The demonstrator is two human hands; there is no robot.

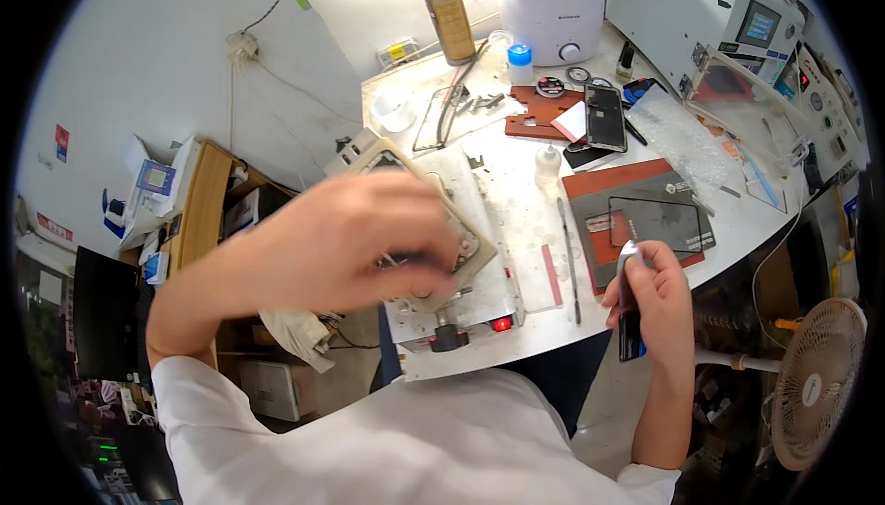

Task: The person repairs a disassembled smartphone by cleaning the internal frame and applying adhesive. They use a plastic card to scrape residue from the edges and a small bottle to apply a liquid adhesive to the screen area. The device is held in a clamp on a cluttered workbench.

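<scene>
A slim, dark, flat slab with a pale shiny upper end (629, 328) is pinched between the thumb and fingers of the right hand (653, 295), and is held upright beside the front edge of the white table (502, 173). The left hand (396, 238) is blurred and its fingers are curled; whether anything is pinched in that grip cannot be told.

Beneath the left hand, a beige metal plate with rounded corners (480, 254) is partly covered. It is set over a white box-shaped machine (475, 313), on whose front a black knob (449, 338) and a glowing red switch (501, 324) are seen.

Near the right hand, a dark grey flat sheet (636, 184) is laid on a reddish-brown mat (584, 184), and a thin black rectangular frame (650, 200) is placed on the sheet. Between the mat and the machine, a long, narrow grey metal tool (569, 264) and a small translucent bottle with a tapered tip (548, 169) are found.

Farther back, a black rectangular phone-like panel (606, 120) is propped near a crumpled sheet of clear bubble wrap (678, 136). A tan spray can (450, 24) is stood by the wall. Off the table, at the right, a beige round fan (816, 390) is seen.
</scene>
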